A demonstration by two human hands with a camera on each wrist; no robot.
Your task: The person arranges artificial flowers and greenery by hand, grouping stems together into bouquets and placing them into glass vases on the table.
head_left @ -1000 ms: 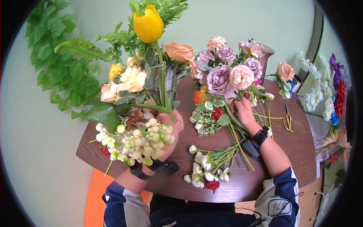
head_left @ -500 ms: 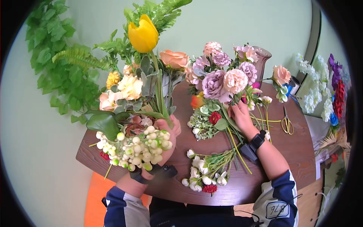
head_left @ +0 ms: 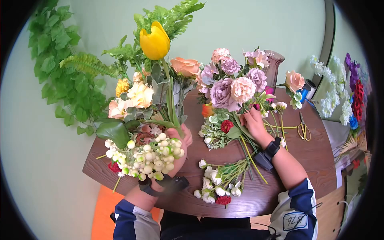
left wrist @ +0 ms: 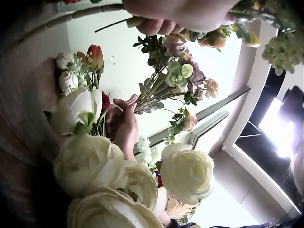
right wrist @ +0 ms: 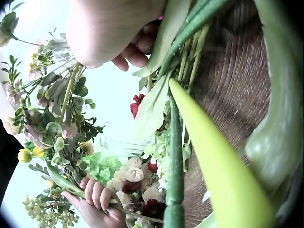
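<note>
My left hand (head_left: 185, 137) grips the stems of a mixed bouquet, its fingers curled round them in the right wrist view. A yellow tulip (head_left: 155, 41) stands tall in it, among fern fronds (head_left: 172, 20), a peach rose (head_left: 185, 66) and cream flowers (head_left: 140, 95). White berries (head_left: 150, 158) hang low in front of that wrist. My right hand (head_left: 255, 125) pinches the gathered stems of a bunch with a mauve rose (head_left: 222, 94) and a pale pink bloom (head_left: 243, 89). Beneath that hand lie a red carnation (head_left: 227, 126) and leafy stems on the table.
White ranunculus stems (head_left: 216, 176) lie at the front of the brown table (head_left: 192, 200). Gold-handled scissors (head_left: 304, 131) rest at the right. Behind the mauve bunch stands a tinted glass vase (head_left: 274, 66). A peach rose (head_left: 295, 81) and blue spool (head_left: 306, 94) sit at the back right.
The head view has shifted slightly, so most things appear a little lower and the right-side things further left. Both hands keep their holds, with hardly any movement over the table.
</note>
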